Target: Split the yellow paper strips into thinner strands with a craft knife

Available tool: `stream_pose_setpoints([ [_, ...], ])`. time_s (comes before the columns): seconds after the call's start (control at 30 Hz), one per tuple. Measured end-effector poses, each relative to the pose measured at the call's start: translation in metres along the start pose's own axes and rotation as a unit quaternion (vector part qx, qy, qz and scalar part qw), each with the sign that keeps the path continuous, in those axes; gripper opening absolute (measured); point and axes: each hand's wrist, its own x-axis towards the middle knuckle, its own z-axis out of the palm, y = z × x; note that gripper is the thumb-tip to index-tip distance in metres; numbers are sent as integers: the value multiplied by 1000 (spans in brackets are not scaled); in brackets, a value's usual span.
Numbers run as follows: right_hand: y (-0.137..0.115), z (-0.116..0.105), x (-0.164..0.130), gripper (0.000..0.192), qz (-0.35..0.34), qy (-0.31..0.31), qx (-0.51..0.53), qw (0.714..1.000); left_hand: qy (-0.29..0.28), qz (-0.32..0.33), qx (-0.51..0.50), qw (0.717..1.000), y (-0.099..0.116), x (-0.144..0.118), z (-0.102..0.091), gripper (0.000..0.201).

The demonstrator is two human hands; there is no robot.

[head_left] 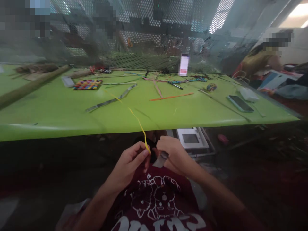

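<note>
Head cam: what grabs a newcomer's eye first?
The bright green table fills the middle of the view, strewn with strips and a phone at its right end. Below its edge, the left hand pinches a yellow strip that runs up over the table, while the right hand grips a grey blade-like tool.

a long green bench (60,112) spans the room, backed by a perforated metal screen (144,35). bright ceiling light (298,12) glows at upper right; the floor (264,179) below lies dark.

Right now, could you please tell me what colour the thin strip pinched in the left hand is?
The strip is yellow, seen best in the head view.
</note>
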Motion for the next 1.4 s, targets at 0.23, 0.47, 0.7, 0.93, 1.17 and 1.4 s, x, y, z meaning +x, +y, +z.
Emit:
stream_pose_setpoints([
  [0.23, -13, 4, 11, 24, -17, 15, -43, 999, 5, 11, 47, 999, 11, -5, 6, 25],
  [0.47, -14, 10, 9, 25, -19, 44, -65, 997, -12, -14, -14, 1000, 8, -5, 8, 25],
  [0.7, -14, 14, 6, 23, -6, 56, -74, 996, -9, -16, -49, 999, 9, -6, 10, 20],
  [0.93, -11, 18, 2, 22, 1, 63, -64, 996, -17, -30, -74, 997, 5, -6, 10, 20],
  [1.17, -12, 21, 2, 22, -6, 71, -39, 997, -16, -23, -43, 999, 7, -8, 8, 22],
  [1.4, -14, 24, 5, 25, 13, 95, -18, 995, -50, -12, -47, 998, 8, -10, 9, 19],
])
